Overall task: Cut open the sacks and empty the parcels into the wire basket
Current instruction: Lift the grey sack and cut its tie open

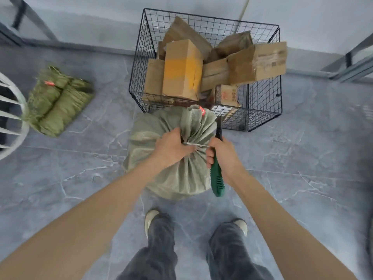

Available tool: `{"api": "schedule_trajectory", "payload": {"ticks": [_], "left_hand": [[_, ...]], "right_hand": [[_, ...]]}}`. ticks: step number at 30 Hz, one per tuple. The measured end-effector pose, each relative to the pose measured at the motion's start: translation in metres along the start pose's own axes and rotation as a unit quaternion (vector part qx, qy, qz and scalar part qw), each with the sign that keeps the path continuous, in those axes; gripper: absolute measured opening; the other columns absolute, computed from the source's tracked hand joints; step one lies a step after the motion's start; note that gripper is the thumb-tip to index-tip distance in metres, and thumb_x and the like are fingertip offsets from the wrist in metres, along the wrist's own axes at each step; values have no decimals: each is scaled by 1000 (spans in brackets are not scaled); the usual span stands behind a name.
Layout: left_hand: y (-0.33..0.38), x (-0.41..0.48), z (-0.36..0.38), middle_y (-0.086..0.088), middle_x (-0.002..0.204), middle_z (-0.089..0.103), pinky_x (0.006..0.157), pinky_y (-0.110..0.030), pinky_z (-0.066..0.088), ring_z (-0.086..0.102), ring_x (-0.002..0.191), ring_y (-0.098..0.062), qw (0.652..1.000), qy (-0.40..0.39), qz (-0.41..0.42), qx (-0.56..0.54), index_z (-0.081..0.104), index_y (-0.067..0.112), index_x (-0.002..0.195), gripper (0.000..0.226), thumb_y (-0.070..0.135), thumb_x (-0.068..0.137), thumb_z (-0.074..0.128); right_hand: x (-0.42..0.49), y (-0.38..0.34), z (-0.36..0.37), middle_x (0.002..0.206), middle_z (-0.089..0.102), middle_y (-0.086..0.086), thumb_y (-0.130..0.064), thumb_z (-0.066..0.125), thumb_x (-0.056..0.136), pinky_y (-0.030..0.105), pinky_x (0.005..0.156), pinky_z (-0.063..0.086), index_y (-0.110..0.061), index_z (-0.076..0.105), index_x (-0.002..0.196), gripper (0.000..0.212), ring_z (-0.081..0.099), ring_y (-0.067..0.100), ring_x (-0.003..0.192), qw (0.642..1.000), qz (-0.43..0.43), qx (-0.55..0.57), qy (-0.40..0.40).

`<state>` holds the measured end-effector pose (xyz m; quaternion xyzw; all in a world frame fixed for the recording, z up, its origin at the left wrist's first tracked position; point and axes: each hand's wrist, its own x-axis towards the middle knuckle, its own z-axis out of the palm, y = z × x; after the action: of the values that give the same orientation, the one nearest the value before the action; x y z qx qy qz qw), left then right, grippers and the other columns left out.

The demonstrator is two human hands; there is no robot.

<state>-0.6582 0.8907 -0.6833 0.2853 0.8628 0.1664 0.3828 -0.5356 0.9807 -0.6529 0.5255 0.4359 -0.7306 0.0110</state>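
Shoes (pixel 151 218) stand on the near floor (pixel 80 188). Folded sacks (pixel 58 100) lie at far left. The left hand (pixel 171 146) curls its fingers (pixel 176 132) round the gathered neck of the full sack (pixel 177 174), which stands just before the wire basket (pixel 262 118). Its woven cloth looks soft and slack and the load is likely heavy, so the tied neck seems the surest hold. The right hand (pixel 221 154) wraps the knife (pixel 217 178) by its green handle, its blade beside the white tie (pixel 196 145). Parcels (pixel 182 71) are piled in the basket.

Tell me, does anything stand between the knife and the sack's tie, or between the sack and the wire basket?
Nothing visible does. The right hand holds the knife beside the white tie at the neck of the sack, which the left hand grips. The wire basket stands just behind the sack, but boxes pile above its rim.
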Motion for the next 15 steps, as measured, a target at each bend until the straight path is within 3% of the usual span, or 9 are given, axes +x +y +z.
{"api": "schedule_trajectory", "payload": {"ticks": [3,5,7,9,12,15], "left_hand": [[-3,25,4,0,99,68,85,-38,52,64,94,-23,998,-17,-12,-60,62,16,105,63,68,69,64],[-1,37,2,2,91,69,81,-32,52,67,91,-24,993,-50,-1,-107,64,21,92,50,66,69,64],[2,48,0,3,89,69,79,-33,53,66,84,-17,995,-44,17,-90,66,24,91,40,59,72,65],[9,52,0,3,82,65,73,-34,48,61,80,-17,1000,0,30,2,64,20,91,43,59,75,61],[13,63,4,3,71,52,78,-36,35,50,76,-24,987,95,80,105,56,16,79,37,52,86,49],[15,65,3,-1,65,50,69,-34,33,49,70,-26,976,156,144,52,48,13,66,37,40,91,45]], "right_hand": [[18,6,-10,51,39,-2,-8,48,70,26,45,31,-17,37,82,18,34,14,42,997,-20,2,-69],[29,8,-16,55,40,0,-8,48,56,26,46,32,-17,38,84,31,36,14,42,992,-42,8,-119],[41,10,-19,61,41,3,-7,51,52,28,48,33,-14,36,84,37,37,16,44,983,-76,18,-165],[52,13,-20,67,41,6,-2,45,55,28,48,33,-12,33,83,33,37,17,45,974,-111,35,-193],[65,12,-20,74,45,8,2,40,59,28,46,36,-11,35,87,31,41,18,49,956,-158,74,-235],[77,7,-24,77,50,8,2,44,66,30,47,42,-9,39,88,25,48,22,53,936,-209,71,-275]]}}
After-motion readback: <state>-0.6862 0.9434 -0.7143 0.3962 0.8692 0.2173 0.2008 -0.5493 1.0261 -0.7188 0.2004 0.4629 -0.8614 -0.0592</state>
